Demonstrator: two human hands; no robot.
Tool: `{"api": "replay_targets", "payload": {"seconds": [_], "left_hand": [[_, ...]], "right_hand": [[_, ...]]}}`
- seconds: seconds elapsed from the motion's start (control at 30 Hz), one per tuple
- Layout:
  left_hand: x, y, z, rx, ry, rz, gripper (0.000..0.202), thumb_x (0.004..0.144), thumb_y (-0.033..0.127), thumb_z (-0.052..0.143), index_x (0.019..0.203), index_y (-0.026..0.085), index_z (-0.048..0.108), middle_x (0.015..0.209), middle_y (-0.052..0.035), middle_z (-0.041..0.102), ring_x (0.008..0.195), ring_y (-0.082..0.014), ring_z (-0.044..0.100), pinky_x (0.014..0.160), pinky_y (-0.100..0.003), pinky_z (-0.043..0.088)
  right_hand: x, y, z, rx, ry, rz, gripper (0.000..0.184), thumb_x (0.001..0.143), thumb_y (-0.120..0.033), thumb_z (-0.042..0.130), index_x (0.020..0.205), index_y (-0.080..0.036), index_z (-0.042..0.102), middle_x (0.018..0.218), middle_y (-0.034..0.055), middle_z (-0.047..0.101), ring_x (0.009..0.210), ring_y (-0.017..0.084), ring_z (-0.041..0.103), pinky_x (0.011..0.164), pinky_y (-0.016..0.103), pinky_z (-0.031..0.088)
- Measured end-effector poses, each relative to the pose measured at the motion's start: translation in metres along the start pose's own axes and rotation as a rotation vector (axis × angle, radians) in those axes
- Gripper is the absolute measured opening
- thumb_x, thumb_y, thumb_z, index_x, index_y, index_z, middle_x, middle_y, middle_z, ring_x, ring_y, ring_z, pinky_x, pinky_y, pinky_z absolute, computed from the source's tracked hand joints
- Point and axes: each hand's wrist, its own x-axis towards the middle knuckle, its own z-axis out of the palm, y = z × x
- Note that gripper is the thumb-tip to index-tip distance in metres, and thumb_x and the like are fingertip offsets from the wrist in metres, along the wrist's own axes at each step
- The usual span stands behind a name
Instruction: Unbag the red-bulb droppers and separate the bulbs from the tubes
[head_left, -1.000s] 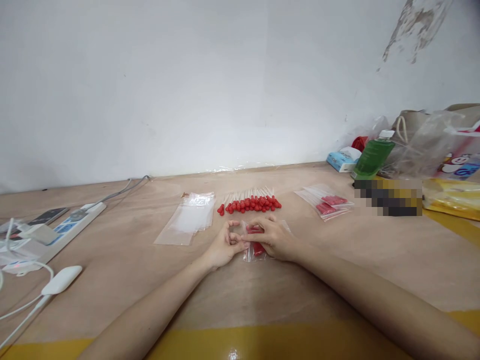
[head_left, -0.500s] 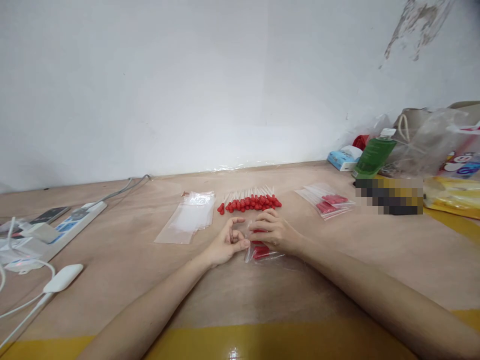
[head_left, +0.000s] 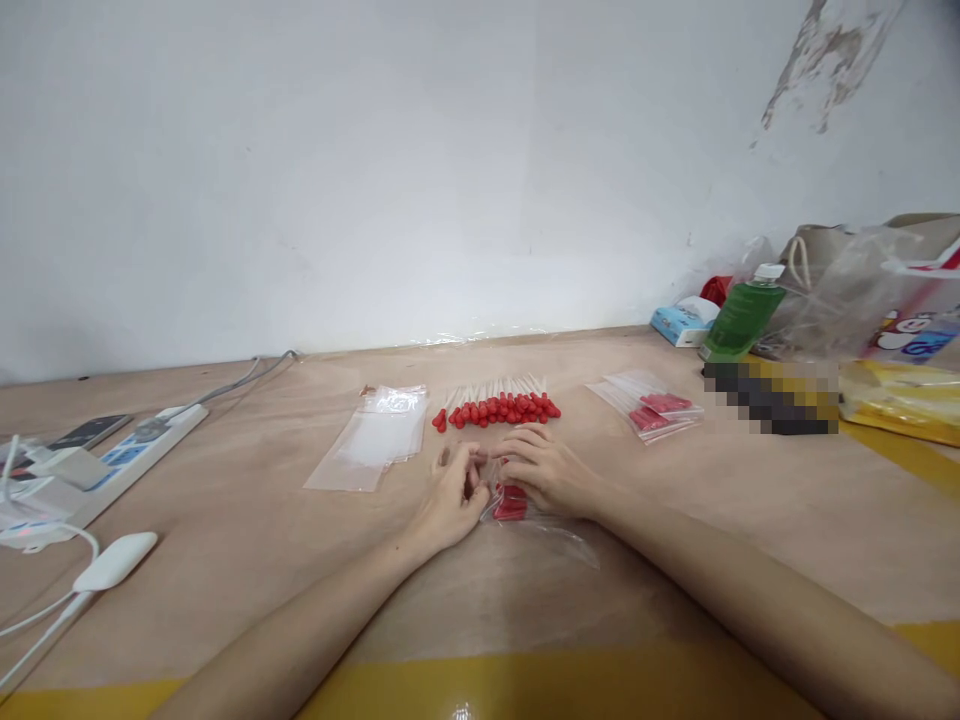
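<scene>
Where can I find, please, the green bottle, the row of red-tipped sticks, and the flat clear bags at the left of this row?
Green bottle [head_left: 742,322]: head view, on its body.
Red-tipped sticks [head_left: 502,408]: head view, on the red ends, mid-row.
Flat clear bags [head_left: 381,438]: head view, middle of the pile.

Left forearm [head_left: 322,622] and right forearm [head_left: 739,585] angle inward; left hand [head_left: 454,497] half-curled, right hand [head_left: 551,474] palm-down, arched, just beside it.
</scene>
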Motion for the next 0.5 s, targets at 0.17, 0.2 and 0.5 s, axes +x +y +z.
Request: {"api": "replay_targets", "payload": {"seconds": [0.17, 0.2, 0.5], "left_hand": [[0.000, 0.007, -0.003, 0.386, 0.037, 0.118, 0.020, 0.066, 0.011, 0.051, 0.080, 0.023, 0.061, 0.091, -0.0026, 0.057, 0.095, -0.0204, 0.050, 0.102, -0.049, 0.010], [0.000, 0.007, -0.003, 0.437, 0.058, 0.139, 0.021, 0.066, 0.012, 0.053, 0.080, 0.024, 0.063, 0.106, -0.0046, 0.055, 0.105, -0.0239, 0.045, 0.102, -0.051, 0.007], [-0.003, 0.007, -0.004, 0.566, 0.145, 0.157, 0.024, 0.068, 0.013, 0.054, 0.084, 0.024, 0.067, 0.124, -0.0083, 0.044, 0.117, -0.0321, 0.034, 0.096, -0.057, 0.013]], "right_hand": [[-0.007, -0.002, 0.003, 0.034, -0.047, 0.038, 0.020, 0.080, -0.011, 0.044, 0.089, -0.020, 0.059, 0.114, 0.0071, 0.052, 0.104, 0.018, 0.045, 0.087, 0.035, 0.037], [-0.007, -0.003, 0.004, 0.036, -0.056, 0.039, 0.021, 0.079, -0.010, 0.043, 0.089, -0.020, 0.059, 0.116, 0.0069, 0.052, 0.105, 0.018, 0.045, 0.088, 0.036, 0.037], [-0.009, -0.004, -0.031, 0.118, -0.204, 0.234, 0.053, 0.068, -0.052, 0.062, 0.111, -0.022, 0.052, 0.108, 0.0077, 0.054, 0.097, 0.020, 0.050, 0.086, 0.037, 0.038]]}}
